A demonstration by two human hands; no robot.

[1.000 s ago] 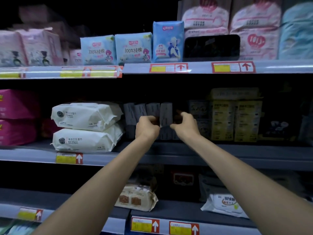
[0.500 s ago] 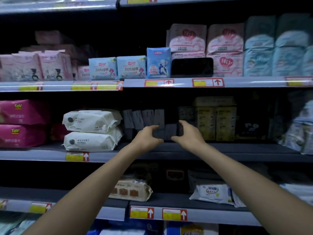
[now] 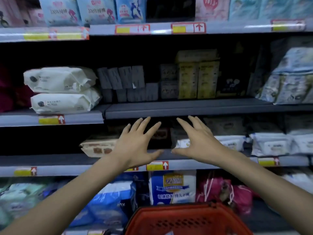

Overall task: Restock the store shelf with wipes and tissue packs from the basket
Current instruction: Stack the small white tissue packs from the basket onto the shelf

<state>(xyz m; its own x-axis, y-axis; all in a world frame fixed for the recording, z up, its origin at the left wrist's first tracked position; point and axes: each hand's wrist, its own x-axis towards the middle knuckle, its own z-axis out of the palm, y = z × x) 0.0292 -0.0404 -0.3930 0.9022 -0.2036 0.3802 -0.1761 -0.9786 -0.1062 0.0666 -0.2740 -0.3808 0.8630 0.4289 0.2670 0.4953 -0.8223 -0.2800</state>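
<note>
Both hands are empty here: the left hand [image 3: 135,145] and right hand [image 3: 198,141] hover with fingers spread wide, just under the middle shelf [image 3: 186,108]. Grey tissue packs [image 3: 128,83] sit stacked far back on it. The red basket [image 3: 186,217] sits near, its contents hidden, so more restocking looks likely.

shelf board [image 3: 194,107]: smooth matt dark grey, looks like painted metal | white wipes packs [image 3: 59,79]: soft creased plastic film, faint sheen | basket [image 3: 177,216]: red moulded plastic, perforated wall, slight gloss | shelf-edge strip [image 3: 228,28]: glossy clear plastic over paper labels
</note>
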